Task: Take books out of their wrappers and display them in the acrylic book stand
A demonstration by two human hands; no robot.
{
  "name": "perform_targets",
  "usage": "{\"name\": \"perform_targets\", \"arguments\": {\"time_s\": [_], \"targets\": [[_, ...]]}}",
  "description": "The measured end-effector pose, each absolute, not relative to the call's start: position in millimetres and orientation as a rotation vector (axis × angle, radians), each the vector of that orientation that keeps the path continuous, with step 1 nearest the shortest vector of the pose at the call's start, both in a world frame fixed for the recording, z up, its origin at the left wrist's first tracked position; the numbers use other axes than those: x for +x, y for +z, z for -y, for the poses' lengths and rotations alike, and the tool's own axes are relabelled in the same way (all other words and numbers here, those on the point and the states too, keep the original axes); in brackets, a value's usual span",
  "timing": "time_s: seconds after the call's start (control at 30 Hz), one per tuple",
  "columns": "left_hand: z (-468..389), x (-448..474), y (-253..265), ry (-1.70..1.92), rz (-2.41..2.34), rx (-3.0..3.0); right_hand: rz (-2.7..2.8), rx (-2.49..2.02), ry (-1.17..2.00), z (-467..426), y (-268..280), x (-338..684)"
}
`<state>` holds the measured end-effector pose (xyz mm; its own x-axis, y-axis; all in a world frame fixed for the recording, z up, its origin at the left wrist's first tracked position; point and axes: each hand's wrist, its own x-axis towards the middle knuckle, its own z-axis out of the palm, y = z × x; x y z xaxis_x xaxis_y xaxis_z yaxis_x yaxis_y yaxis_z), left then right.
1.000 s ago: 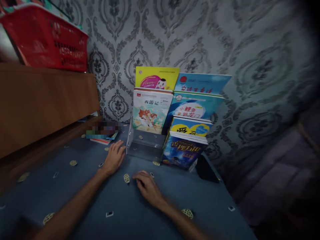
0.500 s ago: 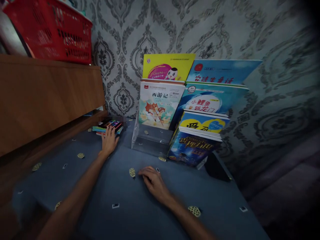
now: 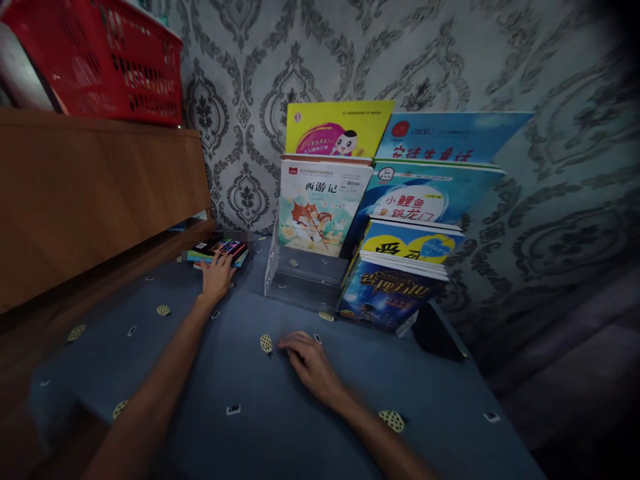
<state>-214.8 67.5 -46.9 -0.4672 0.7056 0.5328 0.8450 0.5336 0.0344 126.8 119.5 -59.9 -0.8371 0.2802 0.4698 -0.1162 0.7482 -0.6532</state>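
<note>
My left hand (image 3: pixel 217 275) reaches to a small stack of books (image 3: pixel 205 248) at the far left of the table. Its fingers are stretched over the near edge of the top book, which has a black cover, and touch it without visibly gripping. My right hand (image 3: pixel 310 367) rests on the blue tablecloth (image 3: pixel 280 427), its fingers loosely bent and the thumb a little apart, holding nothing. Beyond it stands a clear stepped book rack (image 3: pixel 305 283). A white-covered book (image 3: pixel 320 207) leans in its left column, behind a bare front tier.
A yellow book (image 3: pixel 340 123) stands at the rack's back left. Blue books fill the right column, with a dark blue book (image 3: pixel 383 297) in front. A black object (image 3: pixel 437 333) lies beside it. At left are a wooden cabinet (image 3: pixel 100 207) and a red basket (image 3: pixel 140 67).
The view has shifted slightly. My left fingers have moved slightly on the stack, showing more of the black cover. My right hand stays in place on the tablecloth.
</note>
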Motion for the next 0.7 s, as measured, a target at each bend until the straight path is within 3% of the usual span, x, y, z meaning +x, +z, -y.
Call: {"name": "perform_targets", "arguments": {"time_s": [0.7], "targets": [[-44.8,-211.8,-20.2,-0.086,2.059,-1.534,2.415,-0.126,0.873,-119.7,-59.6,125.9]]}}
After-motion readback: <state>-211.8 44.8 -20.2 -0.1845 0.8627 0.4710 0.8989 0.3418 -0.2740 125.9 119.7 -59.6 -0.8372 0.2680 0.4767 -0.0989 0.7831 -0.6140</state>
